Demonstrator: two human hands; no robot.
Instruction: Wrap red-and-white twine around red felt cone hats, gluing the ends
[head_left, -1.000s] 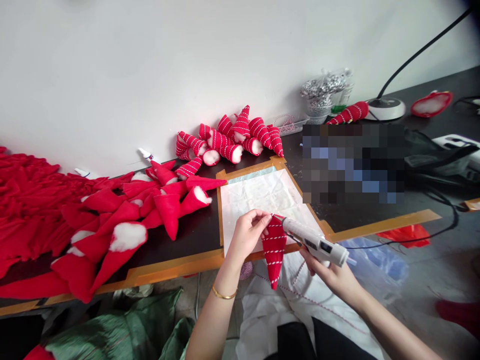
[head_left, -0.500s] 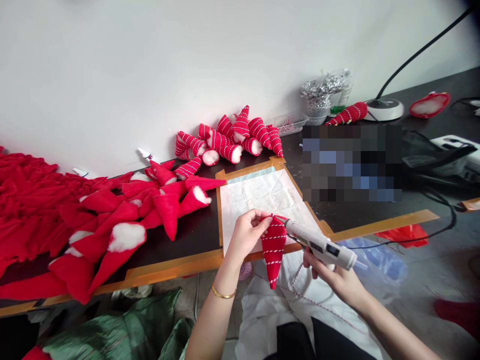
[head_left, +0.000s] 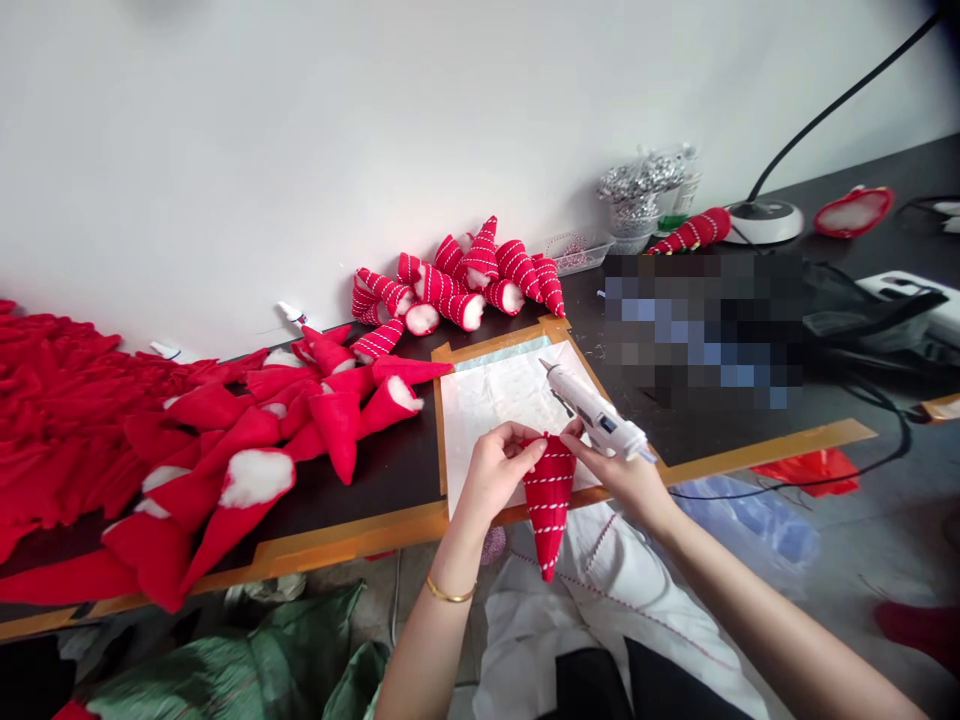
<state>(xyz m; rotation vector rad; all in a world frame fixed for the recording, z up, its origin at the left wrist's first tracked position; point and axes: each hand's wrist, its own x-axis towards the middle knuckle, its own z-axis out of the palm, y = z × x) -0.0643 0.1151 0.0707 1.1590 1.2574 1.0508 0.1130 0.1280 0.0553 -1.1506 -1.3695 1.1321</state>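
Red striped cone (head_left: 547, 510), top hidden by hands (head_left: 499, 470)

Just below my left hand (head_left: 499, 470), the red fabric cone (head_left: 548, 510) shows white stripes; at my right hand (head_left: 622, 480), the glue gun (head_left: 592, 412) is white.

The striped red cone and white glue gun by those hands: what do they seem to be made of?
The striped cone looks like soft red felt or fleece: matte, slightly fuzzy, with white thread or cord spiralling around it. The glue gun looks like moulded white plastic, judging by its smooth, faintly glossy shell.
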